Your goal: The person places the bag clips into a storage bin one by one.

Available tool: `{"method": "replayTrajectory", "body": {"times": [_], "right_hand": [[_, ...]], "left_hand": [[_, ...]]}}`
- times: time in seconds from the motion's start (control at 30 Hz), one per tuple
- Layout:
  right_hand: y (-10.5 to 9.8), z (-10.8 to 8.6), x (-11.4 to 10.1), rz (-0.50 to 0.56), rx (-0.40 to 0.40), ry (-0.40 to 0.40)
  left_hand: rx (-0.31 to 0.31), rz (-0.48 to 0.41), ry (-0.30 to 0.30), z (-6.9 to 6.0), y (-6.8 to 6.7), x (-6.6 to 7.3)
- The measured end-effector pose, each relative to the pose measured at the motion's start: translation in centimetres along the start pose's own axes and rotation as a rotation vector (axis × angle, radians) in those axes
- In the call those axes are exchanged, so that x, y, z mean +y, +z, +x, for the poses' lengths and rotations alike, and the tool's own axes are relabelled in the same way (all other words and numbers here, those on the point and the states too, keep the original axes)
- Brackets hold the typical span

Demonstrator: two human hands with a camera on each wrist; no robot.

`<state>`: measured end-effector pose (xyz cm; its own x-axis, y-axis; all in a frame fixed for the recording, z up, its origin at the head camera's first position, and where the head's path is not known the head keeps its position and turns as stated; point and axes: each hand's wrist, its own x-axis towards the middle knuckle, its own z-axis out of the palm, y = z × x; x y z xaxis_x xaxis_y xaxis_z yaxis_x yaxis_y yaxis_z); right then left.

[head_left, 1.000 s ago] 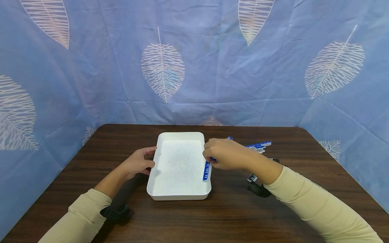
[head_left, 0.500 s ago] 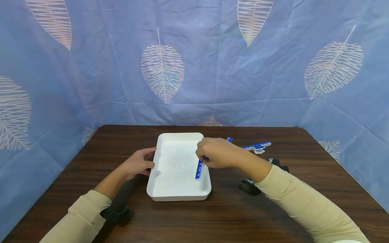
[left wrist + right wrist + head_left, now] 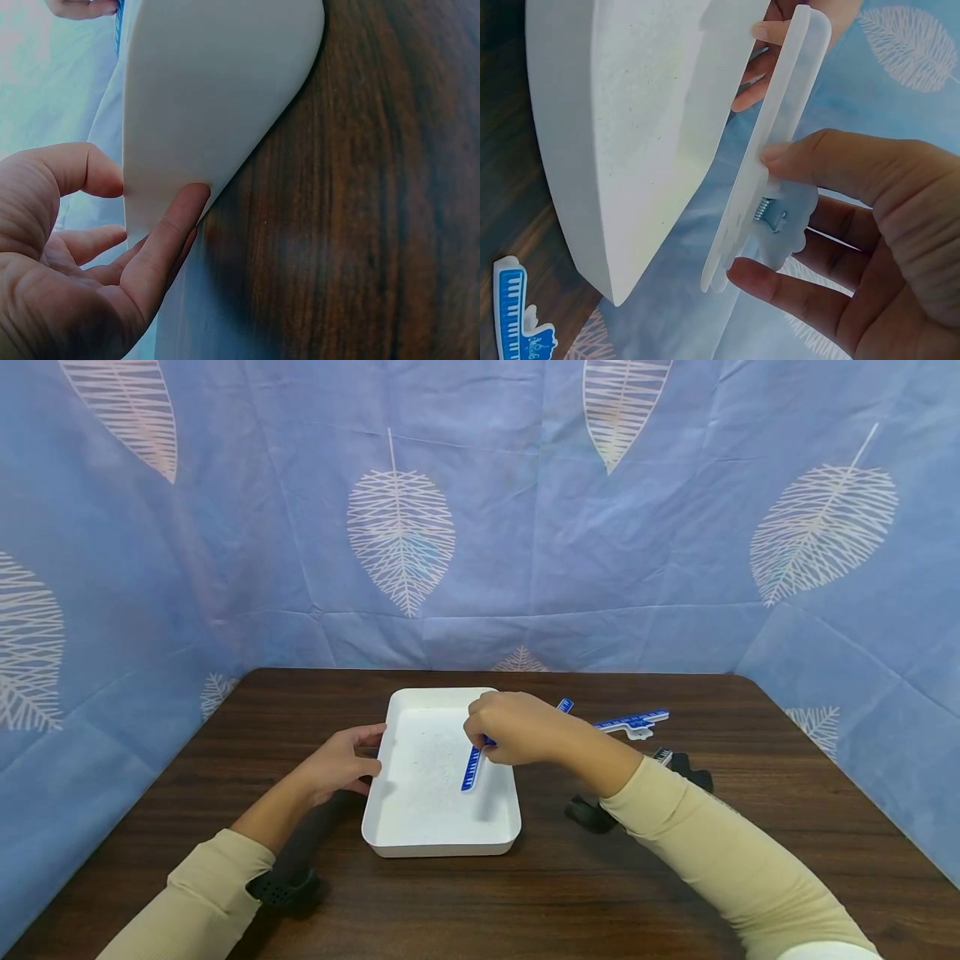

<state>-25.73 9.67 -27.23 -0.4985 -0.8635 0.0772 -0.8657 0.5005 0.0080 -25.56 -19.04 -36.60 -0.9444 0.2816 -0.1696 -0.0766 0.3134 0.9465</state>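
My right hand (image 3: pixel 517 727) pinches a blue-and-white page clip (image 3: pixel 471 768) with a piano-key print, above the white tray (image 3: pixel 441 847). The right wrist view shows the clip's white back (image 3: pixel 769 135) and its metal spring. There, the thumb lies on one side of the clip and the fingers on the other. At the tray's left side my left hand (image 3: pixel 341 764) has its fingertips against the rim and outer wall. In the left wrist view, one extended finger (image 3: pixel 180 210) lies along that wall.
Right of the tray, another blue clip (image 3: pixel 566 704) is partly hidden behind the right hand. Farther right lies a blue clip (image 3: pixel 633 722), with a black clip (image 3: pixel 690 770) partly covered by the sleeve. Everything sits on a dark wooden table (image 3: pixel 465 910) before a blue curtain.
My right hand has moved left with the clip, from the tray's right rim to over its inside, and slightly away from me. The left hand has stayed at the tray's side.
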Motion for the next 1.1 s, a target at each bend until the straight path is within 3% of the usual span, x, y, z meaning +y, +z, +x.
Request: {"method": "replayTrajectory", "body": {"times": [1.1], "right_hand": [[1.9,5.7,1.5,0.025,-0.131,0.069]], "left_hand": [[0.007,0.017,0.01,0.0,0.2,-0.2]]}}
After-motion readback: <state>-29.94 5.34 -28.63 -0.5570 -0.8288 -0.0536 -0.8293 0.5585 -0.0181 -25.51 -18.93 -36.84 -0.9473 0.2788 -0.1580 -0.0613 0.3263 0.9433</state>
